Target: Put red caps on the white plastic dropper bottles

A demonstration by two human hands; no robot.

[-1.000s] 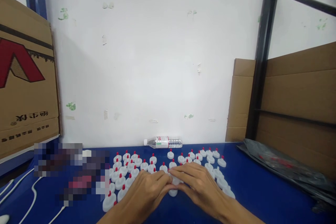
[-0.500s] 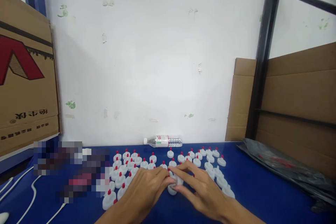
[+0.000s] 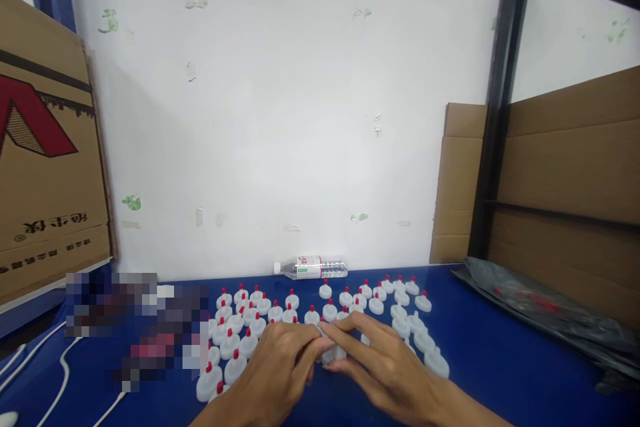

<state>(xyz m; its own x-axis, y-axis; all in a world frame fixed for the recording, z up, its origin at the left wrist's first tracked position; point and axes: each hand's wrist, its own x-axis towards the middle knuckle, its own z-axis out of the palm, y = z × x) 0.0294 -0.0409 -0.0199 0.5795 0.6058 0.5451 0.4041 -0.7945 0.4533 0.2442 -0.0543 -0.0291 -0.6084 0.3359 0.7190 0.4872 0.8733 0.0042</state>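
Note:
Several white caps with red tips (image 3: 293, 300) stand in rows on a blue table (image 3: 500, 360). My left hand (image 3: 280, 367) and my right hand (image 3: 385, 363) meet at the front of the cluster. Their fingertips pinch together on one white cap (image 3: 333, 355) held between them. My left fingers are curled, and my right fingers are stretched forward over the cap. Most of that cap is hidden by the fingers.
A clear water bottle (image 3: 311, 268) lies on its side against the white wall. A cardboard box (image 3: 47, 167) stands at the left, cardboard sheets (image 3: 565, 173) and a black frame post (image 3: 493, 113) at the right. A dark plastic bag (image 3: 540, 313) lies right; white cables (image 3: 60, 373) lie left.
Both hands have drawn slightly nearer to me and closed tighter on the cap between them. The view has tilted up a little.

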